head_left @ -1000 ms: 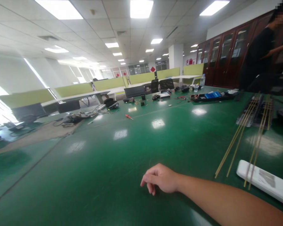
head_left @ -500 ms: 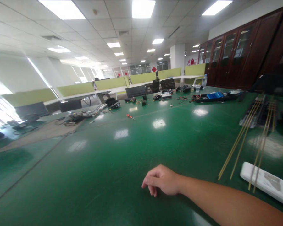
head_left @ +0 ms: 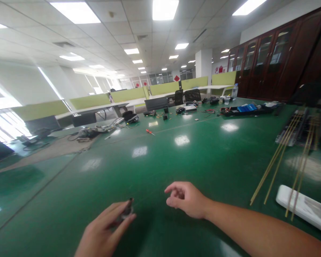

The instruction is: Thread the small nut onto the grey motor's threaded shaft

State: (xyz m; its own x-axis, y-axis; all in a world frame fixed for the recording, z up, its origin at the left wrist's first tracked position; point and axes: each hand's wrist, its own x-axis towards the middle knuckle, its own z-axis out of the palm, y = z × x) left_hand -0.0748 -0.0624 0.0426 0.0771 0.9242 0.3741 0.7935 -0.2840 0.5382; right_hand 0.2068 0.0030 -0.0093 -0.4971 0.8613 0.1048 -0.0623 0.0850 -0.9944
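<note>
My left hand [head_left: 107, 225] is at the lower middle of the view, its fingers closed on a small dark-and-silvery object [head_left: 127, 210]. Blur and the fingers hide what kind of thing it is. To its right, my right hand [head_left: 186, 199] hovers over the green tabletop [head_left: 149, 167]. Its index finger and thumb are apart with nothing between them, while the other fingers curl inward. A gap of bare tabletop separates the two hands.
Thin yellowish sticks [head_left: 275, 157] lie at the right, some over a white oblong case [head_left: 302, 207]. Farther back are a red-handled screwdriver [head_left: 149, 132], a black tray [head_left: 246, 110] with a blue item, and a water bottle [head_left: 234, 91]. Cables and parts [head_left: 88, 132] sit at the left.
My left hand has come into view from below, holding the small object. My right hand's index finger and thumb have spread apart, and the hand has turned slightly.
</note>
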